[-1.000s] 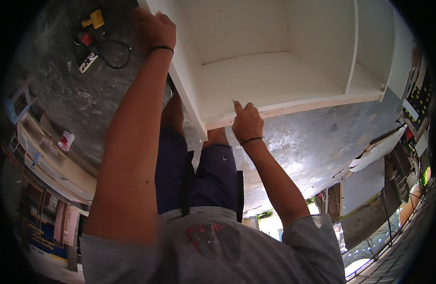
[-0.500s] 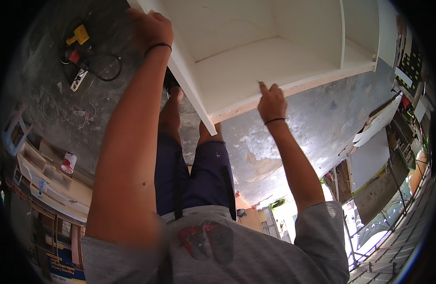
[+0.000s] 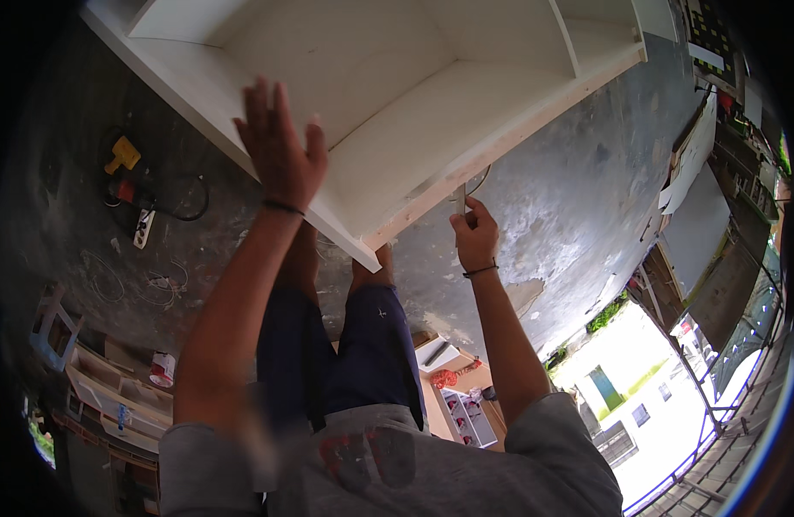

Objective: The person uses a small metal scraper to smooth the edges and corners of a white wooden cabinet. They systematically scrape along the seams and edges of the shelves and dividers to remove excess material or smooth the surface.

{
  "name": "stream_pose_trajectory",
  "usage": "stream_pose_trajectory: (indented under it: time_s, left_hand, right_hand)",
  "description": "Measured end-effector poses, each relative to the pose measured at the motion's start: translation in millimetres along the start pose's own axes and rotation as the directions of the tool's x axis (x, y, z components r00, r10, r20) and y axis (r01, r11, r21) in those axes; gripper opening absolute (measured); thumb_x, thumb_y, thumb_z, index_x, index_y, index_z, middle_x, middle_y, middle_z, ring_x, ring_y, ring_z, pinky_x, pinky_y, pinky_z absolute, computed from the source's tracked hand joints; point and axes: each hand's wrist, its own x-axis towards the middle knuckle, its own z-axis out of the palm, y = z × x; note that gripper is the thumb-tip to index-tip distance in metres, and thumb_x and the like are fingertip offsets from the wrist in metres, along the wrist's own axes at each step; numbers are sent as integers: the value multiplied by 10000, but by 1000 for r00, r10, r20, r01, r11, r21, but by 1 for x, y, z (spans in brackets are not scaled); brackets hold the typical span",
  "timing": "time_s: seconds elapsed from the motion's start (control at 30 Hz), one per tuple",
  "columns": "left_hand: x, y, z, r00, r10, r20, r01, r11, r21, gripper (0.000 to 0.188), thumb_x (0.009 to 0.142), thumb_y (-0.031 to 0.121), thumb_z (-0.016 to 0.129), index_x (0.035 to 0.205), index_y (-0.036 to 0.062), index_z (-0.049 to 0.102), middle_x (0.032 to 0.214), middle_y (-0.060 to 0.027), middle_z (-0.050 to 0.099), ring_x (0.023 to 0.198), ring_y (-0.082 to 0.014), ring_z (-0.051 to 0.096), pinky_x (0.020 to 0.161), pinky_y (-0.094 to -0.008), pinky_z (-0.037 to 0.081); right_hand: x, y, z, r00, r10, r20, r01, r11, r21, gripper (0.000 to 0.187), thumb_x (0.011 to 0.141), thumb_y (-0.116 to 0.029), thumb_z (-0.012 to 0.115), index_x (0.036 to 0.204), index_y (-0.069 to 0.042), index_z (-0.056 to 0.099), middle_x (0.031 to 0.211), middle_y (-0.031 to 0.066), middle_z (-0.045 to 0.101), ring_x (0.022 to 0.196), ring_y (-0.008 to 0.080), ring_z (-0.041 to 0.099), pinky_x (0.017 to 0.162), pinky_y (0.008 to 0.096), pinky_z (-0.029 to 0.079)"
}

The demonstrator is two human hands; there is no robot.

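A large white cabinet frame (image 3: 388, 146) with open compartments fills the upper part of the view. Over its left front panel, my left hand (image 3: 285, 155) is open, fingers spread and slightly blurred; I cannot tell if it touches the panel. My right hand (image 3: 477, 237) is closed on a thin, flat, pale strip-like tool (image 3: 461, 200), whose kind I cannot make out. That tool points up at the cabinet's bare wooden front rail (image 3: 449, 185), and its tip is close to the rail's lower edge.
On the dark concrete floor to the left lie a red and black power tool (image 3: 126, 189), a yellow object (image 3: 122, 155) and a white power strip (image 3: 143, 229). A red and white can (image 3: 162, 369) stands lower left. Boards (image 3: 697, 233) lean at the right.
My left hand has come off the far part of the left panel and spread its fingers. My right hand has dropped from above the shelf to below the front rail. The whole view has shifted.
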Motion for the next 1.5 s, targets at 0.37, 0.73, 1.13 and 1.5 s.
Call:
stream_pose_trajectory:
  time_s: [0.37, 0.73, 1.13, 1.5]
  left_hand:
    - [-56, 172, 113, 814, 10, 580, 268, 880, -392, 373, 887, 131, 527, 1241, 34, 459, 1160, -181, 564, 1132, -364, 512, 922, -447, 438]
    - [-59, 173, 118, 942, -90, 323, 205, 917, -342, 111, 806, 10, 586, 902, 64, 580, 864, -75, 583, 834, -274, 571, 747, -380, 472]
    - [-91, 134, 75, 883, -206, 421, 335, 906, -258, 114, 788, 21, 622, 870, 70, 560, 840, -73, 572, 798, -263, 559, 717, -382, 443]
    - [-107, 113, 48, 835, -263, 483, 386, 906, -175, 136, 790, 104, 656, 880, 69, 558, 852, -77, 568, 822, -287, 554, 736, -403, 439]
  right_hand:
    - [-70, 61, 15, 950, 282, 133, -299, 708, 640, 325, 841, -93, 648, 1142, 3, 571, 840, 6, 599, 731, 82, 527, 642, 241, 434]
    - [56, 87, -90, 993, 104, 46, -114, 896, 429, 369, 780, -32, 618, 1147, -5, 594, 883, 40, 620, 761, 100, 570, 654, 264, 471]
    - [322, -74, -188, 644, -669, 371, 549, 67, -833, 338, 822, -91, 532, 1124, -208, 629, 920, 94, 582, 866, 296, 610, 748, 429, 531]
    - [194, -51, -80, 689, -624, 368, 659, 330, -676, 314, 795, -111, 562, 1106, -128, 600, 867, 137, 538, 805, 319, 601, 657, 455, 517]
